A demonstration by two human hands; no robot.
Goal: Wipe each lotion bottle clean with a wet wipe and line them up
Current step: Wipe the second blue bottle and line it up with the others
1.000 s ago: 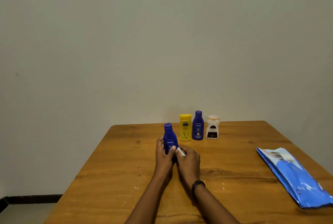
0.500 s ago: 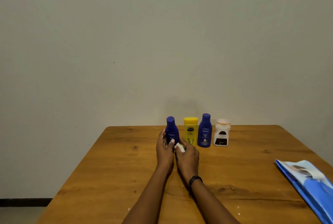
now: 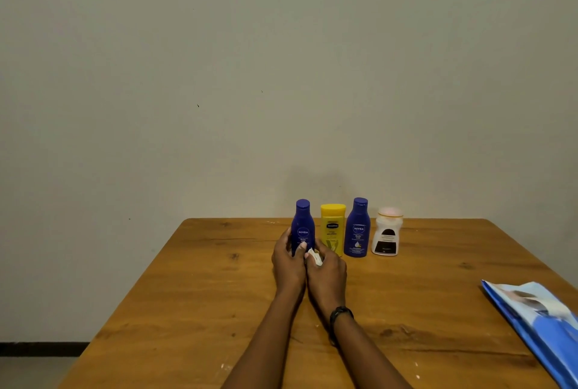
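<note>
On the wooden table (image 3: pixel 187 294): four bottles stand upright in a row near the far edge.
Small blue bottle (image 3: pixel 302 223): it is at the left end of the row, just beside the yellow bottle (image 3: pixel 333 227). Both hands are at its lower part.
Left hand (image 3: pixel 287 263): its fingers curl round the small blue bottle, and the thumb lies on the front, under the label.
Right hand (image 3: pixel 328 273): its fingers are bent and pinch a folded white wet wipe (image 3: pixel 315 258) right at the foot of the small blue bottle.
Other bottles: next to the yellow bottle stands a big blue bottle (image 3: pixel 358 229), then a white bottle (image 3: pixel 387 237) with a dark label.
Wipe pack (image 3: pixel 538 326): it is blue and lies flat at the right side of the table, well apart from the bottles.
Right wrist: it wears a black band (image 3: pixel 341 313).
</note>
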